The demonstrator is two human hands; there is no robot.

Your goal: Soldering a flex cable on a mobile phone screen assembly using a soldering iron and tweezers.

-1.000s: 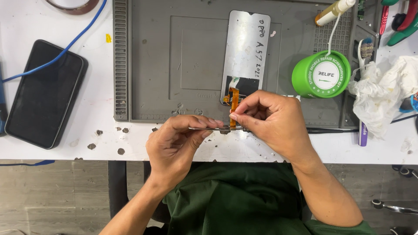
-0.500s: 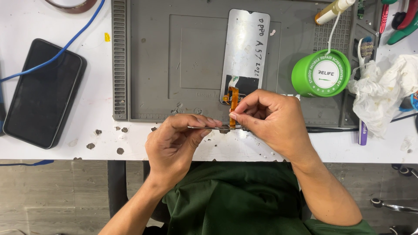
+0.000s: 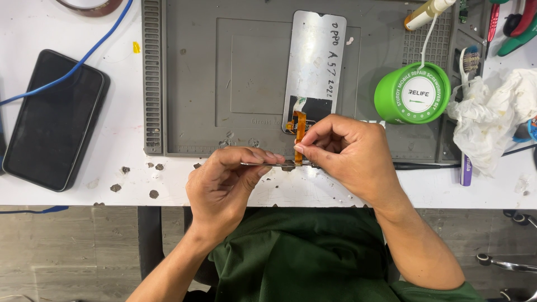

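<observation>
A silver phone screen panel [image 3: 315, 61] lies back-up on the grey repair mat [image 3: 224, 84], with an orange flex cable [image 3: 300, 130] hanging off its near end. My right hand [image 3: 349, 156] pinches the lower end of that cable at the mat's front edge. My left hand [image 3: 224, 187] holds thin metal tweezers [image 3: 263, 164], their tips meeting the cable right at my right fingertips. What sits at the cable's tip is hidden by my fingers.
A black phone [image 3: 53, 120] lies at the left with a blue cable [image 3: 84, 59] across it. A green round container [image 3: 413, 92], crumpled white tissue [image 3: 492, 120], a glue bottle [image 3: 428, 12] and hand tools [image 3: 512, 25] crowd the right. Small dark scraps [image 3: 137, 179] dot the white table edge.
</observation>
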